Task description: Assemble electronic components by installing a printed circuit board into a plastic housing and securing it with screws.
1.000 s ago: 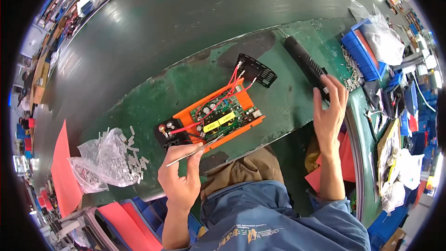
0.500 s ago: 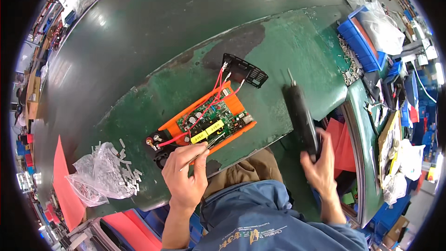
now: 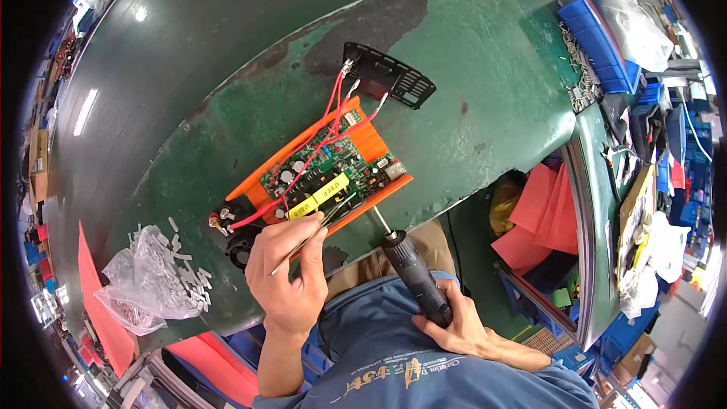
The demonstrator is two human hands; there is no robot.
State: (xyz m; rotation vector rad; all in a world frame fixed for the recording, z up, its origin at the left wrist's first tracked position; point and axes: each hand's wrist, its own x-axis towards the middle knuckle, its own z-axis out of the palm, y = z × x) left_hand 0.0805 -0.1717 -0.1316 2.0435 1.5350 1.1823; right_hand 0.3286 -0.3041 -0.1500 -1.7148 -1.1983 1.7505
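An orange metal housing lies open on the green bench, with a green circuit board and yellow-wrapped components inside. My left hand is closed on slim metal tweezers, whose tips reach over the board beside the yellow parts. In my right hand is a black electric screwdriver; its bit points up at the housing's near orange wall, and whether it touches cannot be made out. Red wires run from the board to a detached black slotted end panel. A black fan sits at the left end.
A clear bag with loose small whitish pieces lies at the left, beside a red sheet. At the right are a blue bin and a pile of small metal parts. An open compartment holds red sheets.
My right hand has brought the screwdriver left and down, from above the bench's right side to the housing's near wall. The left hand keeps the tweezers over the board. The view has shifted slightly.
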